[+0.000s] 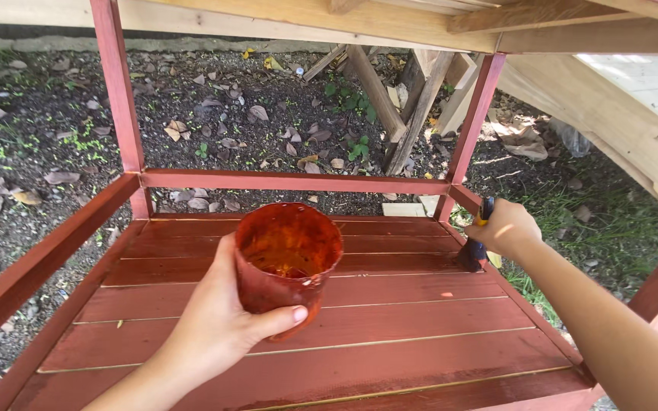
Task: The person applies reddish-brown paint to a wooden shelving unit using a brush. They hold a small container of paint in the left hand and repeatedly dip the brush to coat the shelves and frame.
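My left hand (218,323) grips a translucent plastic cup (287,262) stained red-orange, with a little red paint in its bottom, held above the red-painted wooden slat floor (390,304) of a small structure. My right hand (506,228) holds a paintbrush (475,247) with a dark, paint-loaded head. The brush head touches the right edge of the slats near the right rear red post (472,129).
Red rails (291,181) and posts (119,99) frame the platform, with unpainted wooden beams (390,23) overhead. Beyond lie dark soil with dry leaves, a stack of wooden planks (405,99), grass at right and a pale curved board (611,114).
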